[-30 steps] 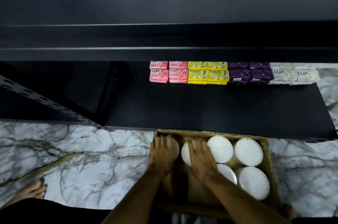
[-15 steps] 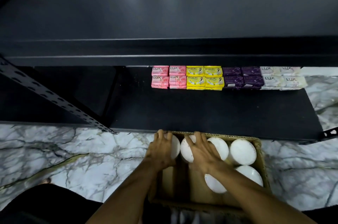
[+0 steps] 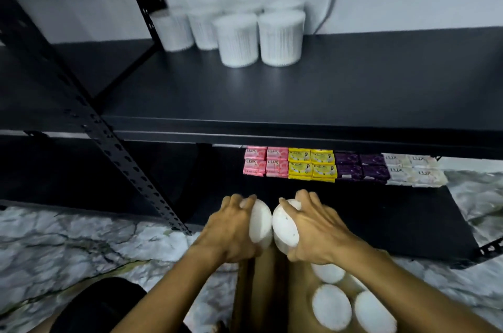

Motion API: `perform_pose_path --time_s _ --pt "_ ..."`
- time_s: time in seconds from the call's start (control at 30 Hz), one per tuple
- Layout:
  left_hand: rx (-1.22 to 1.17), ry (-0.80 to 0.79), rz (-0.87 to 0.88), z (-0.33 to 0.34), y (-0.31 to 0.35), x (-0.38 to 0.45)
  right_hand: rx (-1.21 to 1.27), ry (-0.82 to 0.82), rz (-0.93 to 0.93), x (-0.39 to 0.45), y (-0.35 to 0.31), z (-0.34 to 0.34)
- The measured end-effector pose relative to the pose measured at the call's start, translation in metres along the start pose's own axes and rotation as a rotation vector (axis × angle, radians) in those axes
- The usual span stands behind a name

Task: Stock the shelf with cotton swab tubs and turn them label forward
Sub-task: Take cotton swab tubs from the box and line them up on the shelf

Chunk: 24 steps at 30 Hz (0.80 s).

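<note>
Gripping one tub (image 3: 260, 221) apiece, both hands (image 3: 231, 232) hover over marble floor (image 3: 68, 245) before black shelf (image 3: 299, 93).

Black metal shelf (image 3: 299, 104) over marble floor (image 3: 68, 245).
You have a cluster of cotton swab tubs (image 3: 280, 39) upright at the upper shelf's back left; soap bars (image 3: 343, 166), two high, row the lower shelf (image 3: 381, 218).

Above the cardboard box (image 3: 261, 292), the left hand (image 3: 231, 226) and right hand (image 3: 315, 232) each hold a white cotton swab tub, the left tub (image 3: 261, 224) and right tub (image 3: 284, 226) touching. More tubs (image 3: 330, 305) lie in the box. Beyond it, the upper shelf (image 3: 299, 93) carries standing tubs (image 3: 280, 37); the lower shelf holds soap bars (image 3: 311, 166).
</note>
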<state>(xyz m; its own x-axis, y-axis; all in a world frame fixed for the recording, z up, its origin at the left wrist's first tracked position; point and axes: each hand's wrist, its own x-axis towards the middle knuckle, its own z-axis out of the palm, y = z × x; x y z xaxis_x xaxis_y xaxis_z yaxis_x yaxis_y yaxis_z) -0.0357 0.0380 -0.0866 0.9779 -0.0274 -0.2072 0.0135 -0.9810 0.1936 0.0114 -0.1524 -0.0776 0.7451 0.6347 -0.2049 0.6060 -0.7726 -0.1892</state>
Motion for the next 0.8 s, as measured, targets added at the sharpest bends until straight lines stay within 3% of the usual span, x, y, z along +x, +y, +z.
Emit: perform_pose_path --time_s 0.47,0.8 --pt "0.093 0.142 0.057 -0.173 -0.004 -0.053 -0.146 0.138 -0.108 -0.022 -0.057 -0.151" --pt "0.110 0.269 0.049 -0.256 -0.013 -0.060 -0.189 0.228 -0.106 -0.011 -0.081 -0.241"
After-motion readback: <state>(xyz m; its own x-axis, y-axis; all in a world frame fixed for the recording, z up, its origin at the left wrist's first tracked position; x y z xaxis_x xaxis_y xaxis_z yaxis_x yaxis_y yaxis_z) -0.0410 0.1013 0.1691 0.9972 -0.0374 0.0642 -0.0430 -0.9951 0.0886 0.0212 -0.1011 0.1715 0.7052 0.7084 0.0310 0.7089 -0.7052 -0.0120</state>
